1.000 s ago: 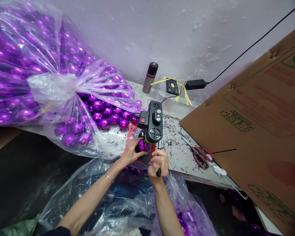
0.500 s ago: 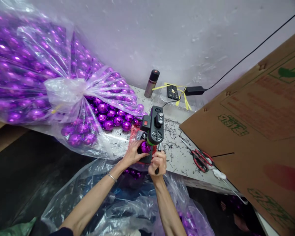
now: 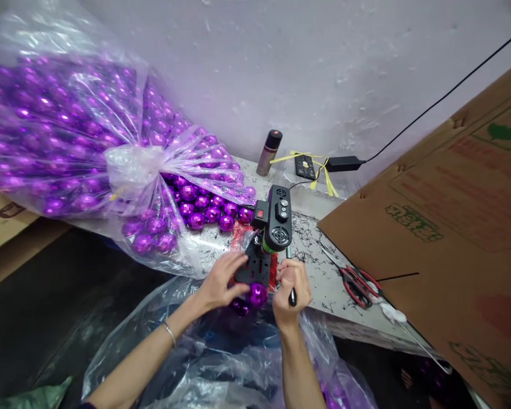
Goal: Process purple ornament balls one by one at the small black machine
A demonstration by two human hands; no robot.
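Observation:
A small black bench press (image 3: 280, 218) with a drill-like head stands on the table over its slotted base plate (image 3: 255, 267). My right hand (image 3: 292, 287) is wrapped round the black-ended lever (image 3: 293, 296) on its right side. My left hand (image 3: 222, 279) is open at the plate's left edge, fingers and thumb apart. Just past the thumb, a shiny purple faceted bauble (image 3: 258, 295) is at the plate's front edge; I cannot tell whether the thumb touches it. A plastic bag (image 3: 162, 363) with more purple baubles hangs below the table edge.
A big tied clear bag (image 3: 132, 165) of purple baubles fills the left, several loose ones (image 3: 213, 214) beside the press. A spray can (image 3: 269, 152) and black adapter (image 3: 344, 163) stand behind. Red-handled scissors (image 3: 361, 286) lie right, by a large carton (image 3: 451, 227). Black scraps litter the table.
My left hand has let go of the bauble, which has moved from under the press head to the plate's front edge. My right hand has come down slightly, still on the lever.

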